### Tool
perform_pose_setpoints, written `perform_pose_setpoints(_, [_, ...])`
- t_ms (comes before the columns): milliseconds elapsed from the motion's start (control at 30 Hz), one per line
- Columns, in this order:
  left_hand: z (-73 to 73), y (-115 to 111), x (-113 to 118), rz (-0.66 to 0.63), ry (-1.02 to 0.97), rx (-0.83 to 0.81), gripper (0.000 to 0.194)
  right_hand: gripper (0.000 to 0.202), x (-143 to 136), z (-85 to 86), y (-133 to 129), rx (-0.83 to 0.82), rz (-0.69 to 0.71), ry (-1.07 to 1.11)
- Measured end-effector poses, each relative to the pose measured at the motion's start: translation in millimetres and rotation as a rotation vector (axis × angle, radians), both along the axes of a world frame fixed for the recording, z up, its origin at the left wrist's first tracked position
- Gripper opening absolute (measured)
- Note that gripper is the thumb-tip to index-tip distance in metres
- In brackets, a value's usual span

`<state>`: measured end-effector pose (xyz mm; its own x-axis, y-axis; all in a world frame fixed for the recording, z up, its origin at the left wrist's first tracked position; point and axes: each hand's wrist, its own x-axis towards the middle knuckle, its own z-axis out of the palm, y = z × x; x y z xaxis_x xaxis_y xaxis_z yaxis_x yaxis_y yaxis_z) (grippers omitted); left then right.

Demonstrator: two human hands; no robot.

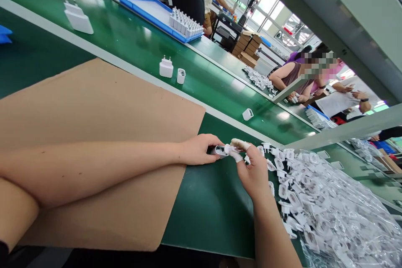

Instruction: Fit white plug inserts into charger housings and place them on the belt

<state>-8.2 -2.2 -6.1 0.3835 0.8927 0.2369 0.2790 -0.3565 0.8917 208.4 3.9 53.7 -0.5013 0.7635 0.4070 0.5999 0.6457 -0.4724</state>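
Observation:
Near the middle of the view, my left hand pinches a white charger housing by its sides, with its dark open end toward the palm. Facing it, my right hand has white coverings on its thumb and fingertips and grips a small white plug part. The plug part meets or nearly meets the right end of the housing; the exact contact is too small to tell. Just beyond my right hand spreads a large pile of white plug parts, partly under clear plastic.
Brown cardboard lies beneath my left forearm. White chargers stand on the green belt past a pale rail. A blue tray holds more chargers. Other people work beyond. A slanted metal post rises at right.

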Motion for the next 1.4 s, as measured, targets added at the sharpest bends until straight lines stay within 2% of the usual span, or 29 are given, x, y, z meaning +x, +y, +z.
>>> perform_pose_setpoints(133, [-1.7,1,0,0.042,-0.005,-0.004,0.020,0.033,-8,-4.8,0,0.076,0.049,-0.083])
perform_pose_setpoints(333, [-1.6,3,-1,0.023,0.015,0.025,0.015,0.034,-16,-5.4,5,0.119,0.136,-0.198])
perform_pose_setpoints(633, [2.0,3,-2,0.007,0.027,-0.027,0.019,0.036,-14,-7.9,9,0.171,0.157,-0.091])
perform_pose_setpoints(833, [3.4,4,-2,0.005,0.026,-0.014,0.018,0.036,-19,-5.9,7,0.179,0.175,-0.147])
perform_pose_setpoints(1000, [2.8,3,-2,0.016,0.027,-0.025,0.017,0.035,-26,-7.3,5,0.239,0.109,-0.228])
perform_pose_setpoints(1167, [3.4,1,-1,0.013,0.071,-0.058,0.020,0.034,-24,-12.7,4,0.222,0.006,-0.279])
perform_pose_setpoints(1267, [9.2,15,-13,-0.056,0.108,-0.038,0.039,0.036,-20,-20.0,4,0.202,-0.024,-0.202])
perform_pose_setpoints(1300, [12.3,25,-22,-0.034,0.127,-0.002,0.047,0.036,-19,-22.7,4,0.192,-0.027,-0.165])
perform_pose_setpoints(1333, [15.9,38,-34,0.062,0.167,0.037,0.051,0.035,-18,-25.3,5,0.175,-0.027,-0.132])
perform_pose_setpoints(1367, [19.9,52,-49,0.208,0.221,0.072,0.051,0.034,-17,-27.5,5,0.148,-0.034,-0.102])
perform_pose_setpoints(1400, [24.1,69,-67,0.445,0.299,0.094,0.050,0.035,-16,-29.3,6,0.119,-0.038,-0.074])
